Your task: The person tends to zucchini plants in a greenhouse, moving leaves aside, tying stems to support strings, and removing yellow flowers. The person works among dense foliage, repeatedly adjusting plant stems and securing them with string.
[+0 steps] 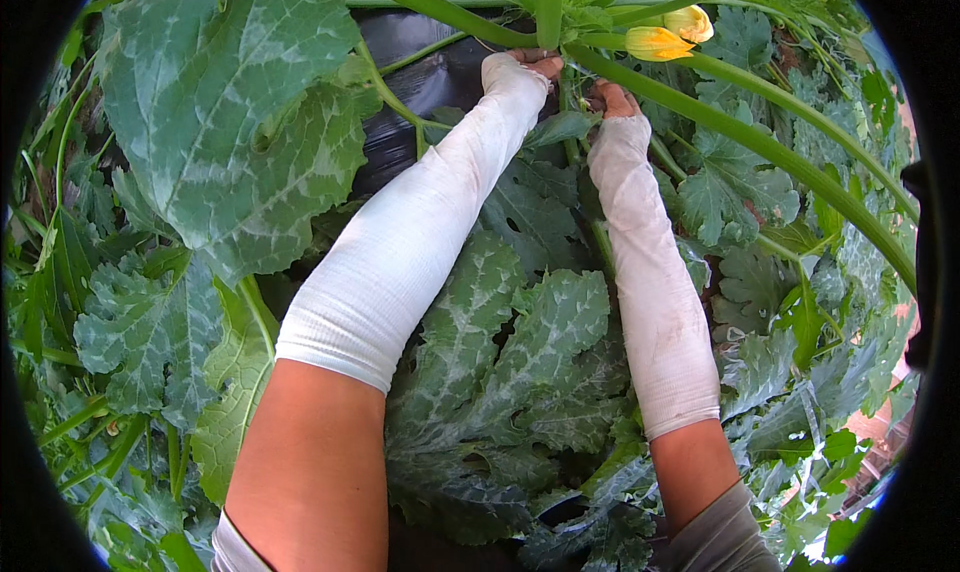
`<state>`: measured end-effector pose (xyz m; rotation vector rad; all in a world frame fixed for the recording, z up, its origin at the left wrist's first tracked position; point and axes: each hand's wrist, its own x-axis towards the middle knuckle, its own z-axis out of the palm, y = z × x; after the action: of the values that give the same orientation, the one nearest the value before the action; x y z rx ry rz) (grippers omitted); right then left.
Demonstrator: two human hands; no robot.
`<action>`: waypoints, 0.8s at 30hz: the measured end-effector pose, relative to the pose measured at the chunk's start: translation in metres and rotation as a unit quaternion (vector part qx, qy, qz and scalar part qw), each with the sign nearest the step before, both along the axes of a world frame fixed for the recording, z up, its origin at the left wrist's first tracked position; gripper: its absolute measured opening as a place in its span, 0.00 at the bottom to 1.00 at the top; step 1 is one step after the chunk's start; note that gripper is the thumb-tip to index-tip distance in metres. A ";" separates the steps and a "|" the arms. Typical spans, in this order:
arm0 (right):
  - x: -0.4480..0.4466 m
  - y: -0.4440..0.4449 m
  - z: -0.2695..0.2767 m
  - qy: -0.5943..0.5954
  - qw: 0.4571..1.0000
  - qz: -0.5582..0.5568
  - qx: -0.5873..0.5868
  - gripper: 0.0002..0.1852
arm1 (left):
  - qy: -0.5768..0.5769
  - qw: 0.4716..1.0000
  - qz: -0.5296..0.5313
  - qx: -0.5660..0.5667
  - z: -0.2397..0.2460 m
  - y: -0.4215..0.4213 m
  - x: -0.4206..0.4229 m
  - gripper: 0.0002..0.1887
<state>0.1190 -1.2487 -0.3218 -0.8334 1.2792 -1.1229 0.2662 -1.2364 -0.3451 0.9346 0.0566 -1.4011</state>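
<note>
Both my forearms wear white fabric sleeves and reach up into a squash plant. My left hand [534,63] is at the base of the thick green leaf stalks [550,9], its fingers bent against the stem and partly hidden. My right hand [616,99] is a little lower and to the right, its fingertips close to thin stems and some thin pale strands. Whether either hand grips something cannot be made out. Just above my right hand are yellow-orange squash blossoms [658,44].
Large mottled squash leaves [232,114] spread at the upper left, and more leaves [525,362] lie between my arms. Black plastic mulch film [424,69] shows behind my left hand. A long thick stalk [750,144] slants down to the right.
</note>
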 end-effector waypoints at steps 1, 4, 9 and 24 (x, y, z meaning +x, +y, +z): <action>-0.001 -0.003 0.002 0.001 1.000 0.012 0.006 0.13 | -0.005 1.000 -0.007 0.009 -0.001 0.000 0.000 0.15; -0.003 -0.011 0.005 -0.005 0.998 0.042 0.041 0.11 | -0.068 0.997 -0.025 0.003 0.001 0.004 0.000 0.15; 0.001 -0.023 0.006 0.039 0.986 0.164 -0.009 0.12 | -0.112 0.993 -0.025 0.018 0.016 0.013 -0.001 0.15; 0.011 -0.028 -0.013 0.097 0.976 0.177 -0.077 0.12 | -0.129 0.991 0.025 -0.040 -0.015 0.006 -0.011 0.12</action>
<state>0.1305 -1.2768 -0.3350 -1.2587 1.1510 -0.8779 0.2552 -1.2308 -0.3600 1.0342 -0.1684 -1.2178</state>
